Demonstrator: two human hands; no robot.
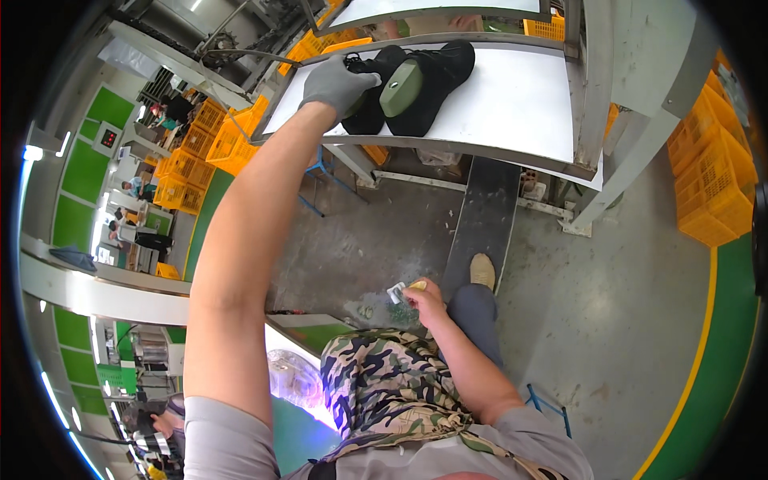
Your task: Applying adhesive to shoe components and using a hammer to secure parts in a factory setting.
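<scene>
A pair of black lace-up shoes stands on a white-topped metal shelf (520, 100) in front of me. Pale green lasts fill them; the last (402, 88) in the right shoe (448, 72) shows most clearly. My left hand (332, 84), in a grey glove, is closed on the left shoe (366, 120), its thumb across the opening and its other fingers partly hidden. Lower down, beside my knee, my bare right hand (426, 302) is closed around a small white piece (396, 293) with something yellow at the fingers. I cannot make out its kind.
Stacked orange crates (712, 168) stand at the right, and more orange crates (188, 164) at the left. A dark plank (484, 208) runs under the shelf, near my foot. Beside my left arm is a brightly lit machine (296, 380). Other people work at the far left.
</scene>
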